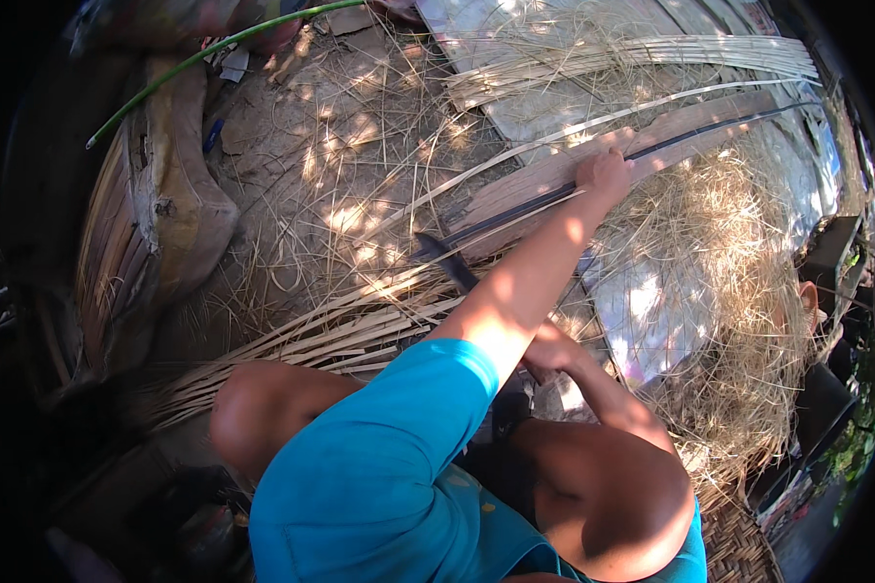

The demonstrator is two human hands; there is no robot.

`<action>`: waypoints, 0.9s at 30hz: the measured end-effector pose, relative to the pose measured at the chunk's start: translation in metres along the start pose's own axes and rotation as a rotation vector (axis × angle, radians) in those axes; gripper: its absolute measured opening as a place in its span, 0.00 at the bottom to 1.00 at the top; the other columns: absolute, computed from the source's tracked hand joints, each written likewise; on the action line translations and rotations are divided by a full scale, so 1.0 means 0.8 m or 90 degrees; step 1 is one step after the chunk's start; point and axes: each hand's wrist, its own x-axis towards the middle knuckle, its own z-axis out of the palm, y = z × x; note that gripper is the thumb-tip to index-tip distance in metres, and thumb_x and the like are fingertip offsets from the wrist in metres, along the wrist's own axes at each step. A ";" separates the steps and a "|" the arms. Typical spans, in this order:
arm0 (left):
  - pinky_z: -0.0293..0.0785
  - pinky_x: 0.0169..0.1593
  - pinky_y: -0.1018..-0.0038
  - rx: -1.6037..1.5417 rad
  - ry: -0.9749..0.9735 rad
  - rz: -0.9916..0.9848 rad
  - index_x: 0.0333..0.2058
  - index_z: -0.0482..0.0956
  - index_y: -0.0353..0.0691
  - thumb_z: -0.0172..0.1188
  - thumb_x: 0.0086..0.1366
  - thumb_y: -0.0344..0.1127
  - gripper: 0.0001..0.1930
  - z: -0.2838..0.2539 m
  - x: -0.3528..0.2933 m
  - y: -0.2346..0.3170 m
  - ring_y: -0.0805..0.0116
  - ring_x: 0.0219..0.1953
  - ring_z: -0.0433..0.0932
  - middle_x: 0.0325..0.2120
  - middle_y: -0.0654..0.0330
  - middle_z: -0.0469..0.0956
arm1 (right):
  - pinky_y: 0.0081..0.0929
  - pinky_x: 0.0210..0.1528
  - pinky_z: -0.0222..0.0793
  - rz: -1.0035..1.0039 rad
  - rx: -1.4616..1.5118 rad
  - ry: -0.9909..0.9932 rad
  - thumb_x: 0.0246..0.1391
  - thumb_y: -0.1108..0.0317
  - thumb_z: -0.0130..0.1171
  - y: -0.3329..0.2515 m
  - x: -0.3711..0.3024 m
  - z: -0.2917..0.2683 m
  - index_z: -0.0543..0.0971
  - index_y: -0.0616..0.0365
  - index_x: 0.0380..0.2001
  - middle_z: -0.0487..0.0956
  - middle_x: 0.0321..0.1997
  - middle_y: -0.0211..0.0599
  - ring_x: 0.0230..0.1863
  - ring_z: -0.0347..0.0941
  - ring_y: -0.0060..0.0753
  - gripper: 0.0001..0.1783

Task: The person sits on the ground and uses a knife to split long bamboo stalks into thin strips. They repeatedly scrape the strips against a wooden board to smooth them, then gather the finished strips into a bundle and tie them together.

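My left hand (605, 177) reaches far out and is closed over a long, narrow dark strip (715, 133), which lies along a worn wooden board (673, 126). A thin pale strip (515, 222) runs beside it, near my left wrist. Closer to my body, my right hand (552, 350) is partly covered by my left forearm. Its fingers look curled. From behind that forearm a dark knife blade (447, 260) with a hooked tip sticks out, touching or very near the strip's near end. The knife's handle is hidden; its line runs toward my right hand.
Pale split strips (311, 335) lie bundled by my left knee; another bundle (642, 60) lies at the far right. Fine shavings (729, 262) pile up right of the board. A battered wooden piece (190, 204) stands left, beneath a green stalk (224, 46). Woven work (739, 539) shows lower right.
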 end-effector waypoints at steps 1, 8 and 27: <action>0.78 0.51 0.54 0.032 -0.009 0.028 0.51 0.77 0.37 0.48 0.74 0.50 0.22 -0.011 0.011 0.002 0.45 0.49 0.82 0.44 0.46 0.83 | 0.27 0.25 0.74 -0.026 0.071 0.077 0.67 0.65 0.53 -0.010 0.009 -0.018 0.70 0.63 0.50 0.80 0.30 0.36 0.23 0.75 0.25 0.15; 0.76 0.53 0.53 0.049 0.022 0.035 0.49 0.78 0.38 0.41 0.77 0.51 0.24 0.006 0.033 -0.044 0.47 0.48 0.82 0.42 0.48 0.84 | 0.32 0.29 0.76 -0.221 -0.297 -0.122 0.67 0.61 0.55 -0.077 -0.026 0.083 0.70 0.65 0.55 0.80 0.33 0.38 0.24 0.75 0.25 0.21; 0.75 0.55 0.54 0.371 -0.055 0.286 0.46 0.81 0.36 0.49 0.75 0.51 0.23 -0.087 -0.012 -0.077 0.48 0.57 0.75 0.52 0.46 0.77 | 0.28 0.24 0.73 0.004 0.196 0.264 0.70 0.58 0.52 -0.006 0.036 0.001 0.68 0.60 0.45 0.74 0.25 0.34 0.22 0.73 0.26 0.15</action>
